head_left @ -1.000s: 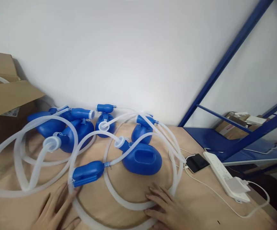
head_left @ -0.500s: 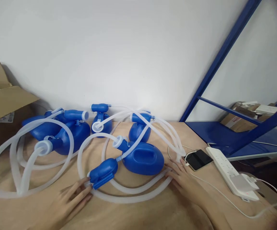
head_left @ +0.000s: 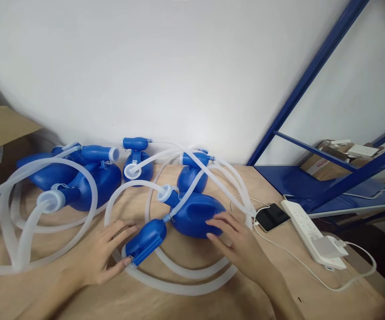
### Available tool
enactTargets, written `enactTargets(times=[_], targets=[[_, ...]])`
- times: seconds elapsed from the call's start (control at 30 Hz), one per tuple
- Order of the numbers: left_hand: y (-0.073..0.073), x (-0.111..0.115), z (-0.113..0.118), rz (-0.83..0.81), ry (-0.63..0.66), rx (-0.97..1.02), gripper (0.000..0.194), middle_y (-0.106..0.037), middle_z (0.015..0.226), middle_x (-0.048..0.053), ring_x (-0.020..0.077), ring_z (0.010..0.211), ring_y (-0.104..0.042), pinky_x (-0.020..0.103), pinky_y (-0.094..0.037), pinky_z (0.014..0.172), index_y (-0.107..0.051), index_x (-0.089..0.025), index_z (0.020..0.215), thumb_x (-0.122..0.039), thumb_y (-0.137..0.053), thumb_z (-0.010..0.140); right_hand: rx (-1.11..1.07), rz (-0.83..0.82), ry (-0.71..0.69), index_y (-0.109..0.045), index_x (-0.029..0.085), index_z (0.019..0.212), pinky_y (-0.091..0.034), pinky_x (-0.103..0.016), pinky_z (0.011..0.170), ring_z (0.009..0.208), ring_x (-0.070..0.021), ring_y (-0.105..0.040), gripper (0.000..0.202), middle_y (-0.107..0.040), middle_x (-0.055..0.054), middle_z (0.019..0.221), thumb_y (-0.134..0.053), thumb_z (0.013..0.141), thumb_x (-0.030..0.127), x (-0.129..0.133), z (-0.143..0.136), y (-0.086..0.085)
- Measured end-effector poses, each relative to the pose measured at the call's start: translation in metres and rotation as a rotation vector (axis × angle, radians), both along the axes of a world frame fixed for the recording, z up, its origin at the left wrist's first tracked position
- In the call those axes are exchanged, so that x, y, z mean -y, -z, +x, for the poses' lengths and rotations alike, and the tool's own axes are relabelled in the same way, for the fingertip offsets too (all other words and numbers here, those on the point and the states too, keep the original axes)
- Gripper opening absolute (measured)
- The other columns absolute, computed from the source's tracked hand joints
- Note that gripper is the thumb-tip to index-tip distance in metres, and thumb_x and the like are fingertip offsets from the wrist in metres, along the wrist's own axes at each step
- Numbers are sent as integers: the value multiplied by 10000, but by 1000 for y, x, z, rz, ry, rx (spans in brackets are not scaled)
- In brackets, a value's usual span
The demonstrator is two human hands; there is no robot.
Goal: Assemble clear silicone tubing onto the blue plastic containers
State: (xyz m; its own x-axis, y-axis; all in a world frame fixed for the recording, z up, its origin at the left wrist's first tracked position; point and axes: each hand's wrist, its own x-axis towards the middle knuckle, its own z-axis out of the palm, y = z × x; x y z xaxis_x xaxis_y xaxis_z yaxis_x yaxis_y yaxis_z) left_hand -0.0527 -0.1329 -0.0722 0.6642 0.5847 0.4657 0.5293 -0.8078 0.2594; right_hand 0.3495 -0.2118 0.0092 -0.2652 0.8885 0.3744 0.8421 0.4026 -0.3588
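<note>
A blue urinal bottle point(head_left: 195, 222) with a grip recess lies in front of me, a translucent hose point(head_left: 192, 288) running from its white-collared neck point(head_left: 165, 194). Joined to that hose is a blue handheld receptacle point(head_left: 147, 240), tilted toward my lower left. My left hand point(head_left: 107, 253) is open beside the receptacle, its thumb at the near end and its fingers spread along the left side. At the bottle's right end, my right hand point(head_left: 234, 240) is open with bent, separated fingers; its fingertips overlap the bottle, and contact is hard to make out.
More blue urinal bottles point(head_left: 101, 186) with coiled hoses lie at left and along the wall. A cardboard box point(head_left: 6, 129) stands far left. On the right are a phone point(head_left: 272, 217), a white power strip point(head_left: 307, 229) with a charger, cables and a blue metal rack point(head_left: 299, 84).
My left hand has risen and opened around the receptacle. My right hand has moved up and left from the hose to the bottle. The receptacle has tilted more steeply. The view has shifted slightly.
</note>
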Motion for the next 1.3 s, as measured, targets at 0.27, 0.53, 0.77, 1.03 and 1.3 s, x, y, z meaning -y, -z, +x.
enactTargets(times=[0.27, 0.53, 0.77, 1.03, 1.3], targets=[[37, 4, -4, -257, -16, 108, 529, -748, 1321, 106, 292, 1140, -745, 383, -610, 973, -540, -270, 1495, -523, -445, 1040, 11, 75, -16, -702, 215, 1302, -443, -590, 1149, 1312, -321, -577, 322, -686, -140, 1333, -603, 1035, 367, -100, -53, -3], [35, 0, -2, -178, 51, 126, 516, -755, 1277, 118, 288, 1122, -747, 373, -620, 934, -505, -271, 1509, -514, -349, 1081, -98, -219, -101, -722, 236, 1024, -201, -657, 1260, 1225, -254, -647, 104, -750, -41, 1149, -683, 991, 326, -118, -47, -10], [40, 1, -3, -165, 10, 115, 506, -763, 1235, 109, 290, 1115, -746, 372, -614, 934, -526, -277, 1474, -537, -362, 1072, -185, -131, -137, -655, 295, 1342, -73, -635, 1294, 1244, -243, -661, 313, -751, -47, 1260, -593, 1048, 382, -118, -59, -6], [41, -1, -6, -149, 44, 101, 533, -772, 1212, 100, 283, 1056, -759, 351, -624, 884, -482, -291, 1528, -533, -362, 1068, -276, -121, -109, -746, 291, 1162, -52, -633, 1284, 1076, -223, -734, 188, -793, -8, 1157, -614, 1045, 357, -121, -64, -2], [55, 2, -15, -118, -4, 52, 566, -733, 1350, 95, 290, 1178, -727, 361, -598, 979, -446, -302, 1572, -549, -367, 1069, -301, -146, -99, -767, 306, 1164, -78, -611, 1295, 1055, -221, -738, 188, -794, 4, 1121, -657, 1021, 359, -122, -64, -2]])
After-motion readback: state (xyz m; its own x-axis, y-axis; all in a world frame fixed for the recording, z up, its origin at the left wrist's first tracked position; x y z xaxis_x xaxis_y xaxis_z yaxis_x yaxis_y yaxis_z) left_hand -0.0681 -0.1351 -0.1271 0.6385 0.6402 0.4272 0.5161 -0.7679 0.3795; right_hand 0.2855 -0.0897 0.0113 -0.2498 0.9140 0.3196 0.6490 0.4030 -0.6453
